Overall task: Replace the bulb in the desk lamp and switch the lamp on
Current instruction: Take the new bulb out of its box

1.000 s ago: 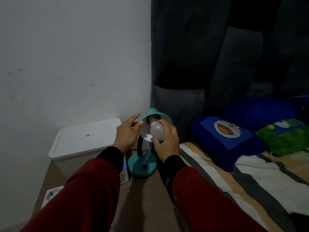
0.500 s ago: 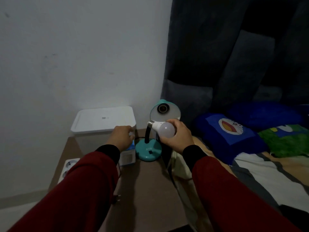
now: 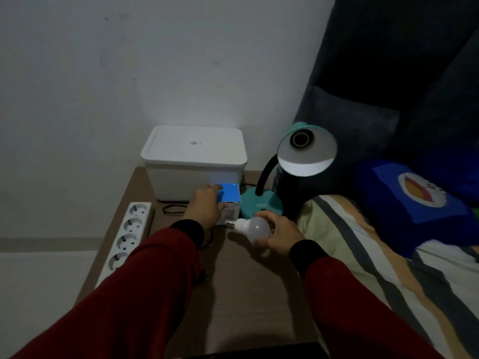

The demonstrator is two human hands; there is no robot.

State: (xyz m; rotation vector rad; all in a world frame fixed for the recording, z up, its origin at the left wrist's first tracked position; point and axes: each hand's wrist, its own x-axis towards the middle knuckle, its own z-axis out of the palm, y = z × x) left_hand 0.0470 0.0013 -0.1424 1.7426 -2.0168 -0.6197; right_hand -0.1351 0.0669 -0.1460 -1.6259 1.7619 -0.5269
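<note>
Against our right palm lies the white bulb (image 3: 252, 227), the right hand (image 3: 276, 235) wrapped around its globe with the metal screw cap pointing left, low over the brown bedside table (image 3: 248, 281). Our left hand (image 3: 206, 207) rests over the blue-topped bulb box (image 3: 229, 194), fingers draped on its near face; whether they have actually closed on it we cannot tell. Just right of the box stands the teal desk lamp (image 3: 261, 203), its black gooseneck lifting the shade (image 3: 308, 151) toward us, the socket (image 3: 300, 139) bare and dark. Behind the box sits a white lidded bin (image 3: 194, 161); a white power strip (image 3: 127, 234) runs along the table's left edge.

We judge the bulb in hand to be the removed one, so we should set it down where it cannot roll, then draw the box toward us with the left hand without nudging the lamp's base or snagging the black cable (image 3: 171, 210).
</note>
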